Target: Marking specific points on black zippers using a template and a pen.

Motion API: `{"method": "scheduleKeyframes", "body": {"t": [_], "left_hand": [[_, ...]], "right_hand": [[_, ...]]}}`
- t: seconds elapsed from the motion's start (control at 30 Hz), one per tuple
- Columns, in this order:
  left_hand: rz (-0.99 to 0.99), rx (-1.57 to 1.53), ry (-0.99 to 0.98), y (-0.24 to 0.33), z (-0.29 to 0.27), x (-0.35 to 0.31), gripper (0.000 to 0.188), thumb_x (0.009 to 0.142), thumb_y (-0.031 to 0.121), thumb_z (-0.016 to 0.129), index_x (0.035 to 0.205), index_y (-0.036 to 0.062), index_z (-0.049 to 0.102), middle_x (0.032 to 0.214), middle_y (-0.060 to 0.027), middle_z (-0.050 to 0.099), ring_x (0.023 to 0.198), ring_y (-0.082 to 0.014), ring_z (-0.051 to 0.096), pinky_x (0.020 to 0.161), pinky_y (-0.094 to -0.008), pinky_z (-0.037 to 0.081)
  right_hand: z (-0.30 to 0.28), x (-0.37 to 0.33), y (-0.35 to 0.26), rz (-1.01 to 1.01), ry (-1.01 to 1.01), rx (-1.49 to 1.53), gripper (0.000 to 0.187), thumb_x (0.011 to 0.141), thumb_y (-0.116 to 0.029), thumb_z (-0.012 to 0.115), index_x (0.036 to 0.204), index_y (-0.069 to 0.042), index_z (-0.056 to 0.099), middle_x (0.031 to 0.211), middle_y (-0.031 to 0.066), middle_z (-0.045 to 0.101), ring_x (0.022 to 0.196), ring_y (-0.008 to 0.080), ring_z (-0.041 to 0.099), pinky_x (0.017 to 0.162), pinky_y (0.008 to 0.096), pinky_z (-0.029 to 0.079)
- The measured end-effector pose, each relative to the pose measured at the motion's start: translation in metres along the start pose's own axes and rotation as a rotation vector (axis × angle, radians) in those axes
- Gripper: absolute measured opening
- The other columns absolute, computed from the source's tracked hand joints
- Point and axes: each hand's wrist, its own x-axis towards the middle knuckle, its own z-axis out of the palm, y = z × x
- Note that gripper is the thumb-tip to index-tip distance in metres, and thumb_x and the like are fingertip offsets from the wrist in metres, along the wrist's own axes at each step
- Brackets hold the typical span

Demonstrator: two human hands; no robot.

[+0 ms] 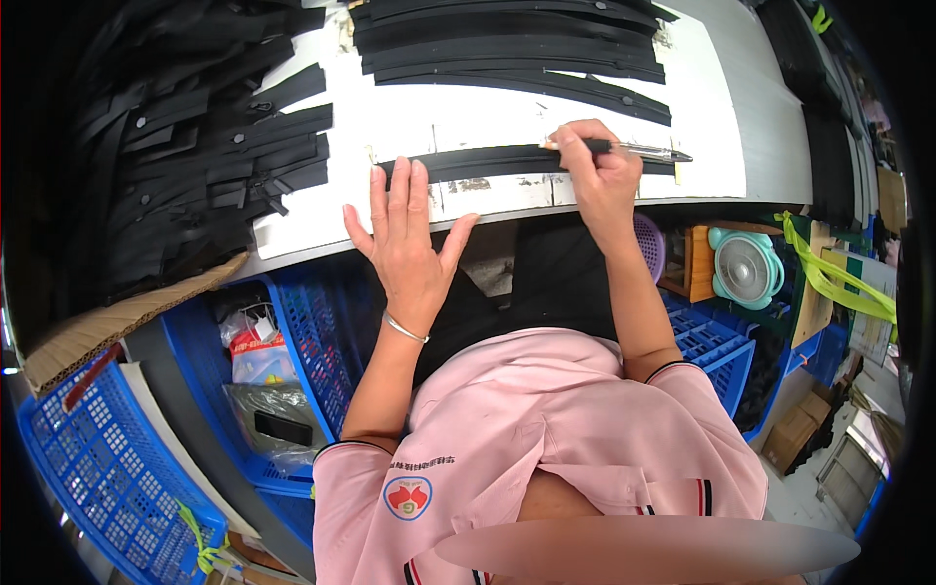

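A long black zipper strip (487,162) lies across a marked white sheet (710,117) on the table in front of me. My left hand (408,255) rests flat near the strip's left end, its fingers spread and the fingertips on the strip. Pinched in my right hand (606,185) is a pen (651,152) with a black grip and a clear barrel. Its tip points left and comes down at the strip's upper edge, right of the middle. Whether the tip touches the fabric I cannot tell.
Several similar black strips (507,44) lie in rows farther back on the sheet. A big heap of them (185,166) covers the table's left side. Below the table edge stand blue plastic baskets (107,468), a phone (283,428) on a plastic bag, and a small turquoise fan (747,268).
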Motion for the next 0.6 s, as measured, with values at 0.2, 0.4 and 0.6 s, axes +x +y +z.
{"method": "scheduleKeyframes", "body": {"t": [0.2, 0.4, 0.6], "left_hand": [[0.004, 0.008, -0.040, 0.001, -0.004, 0.000, 0.085, 0.086, 0.052, 0.077, 0.150, 0.0034, 0.050, 0.157, -0.0110, 0.047, 0.153, -0.0319, 0.032, 0.122, -0.0608, 0.004], [0.112, -0.159, -0.145, 0.044, -0.009, 0.011, 0.093, 0.086, 0.058, 0.074, 0.156, 0.0051, 0.042, 0.163, -0.0137, 0.040, 0.155, -0.0341, 0.027, 0.120, -0.0662, -0.003], [0.165, -0.232, -0.218, 0.070, 0.013, 0.016, 0.081, 0.089, 0.052, 0.073, 0.149, 0.0036, 0.051, 0.157, -0.0131, 0.048, 0.151, -0.0307, 0.035, 0.121, -0.0657, 0.003]], "right_hand": [[-0.010, 0.003, 0.024, 0.006, -0.053, -0.028, 0.021, 0.093, -0.004, 0.069, 0.077, 0.009, 0.066, 0.082, 0.0011, 0.072, 0.051, 0.0025, 0.049, 0.046, 0.0249, 0.035], [-0.009, 0.002, 0.026, -0.043, -0.049, -0.068, 0.020, 0.093, -0.004, 0.070, 0.078, 0.009, 0.067, 0.083, 0.0026, 0.073, 0.051, 0.0038, 0.052, 0.046, 0.0253, 0.037], [-0.008, 0.003, 0.022, -0.077, -0.073, -0.038, 0.015, 0.093, -0.003, 0.070, 0.084, 0.008, 0.068, 0.084, 0.0042, 0.072, 0.055, 0.0060, 0.057, 0.049, 0.0258, 0.041]]}}
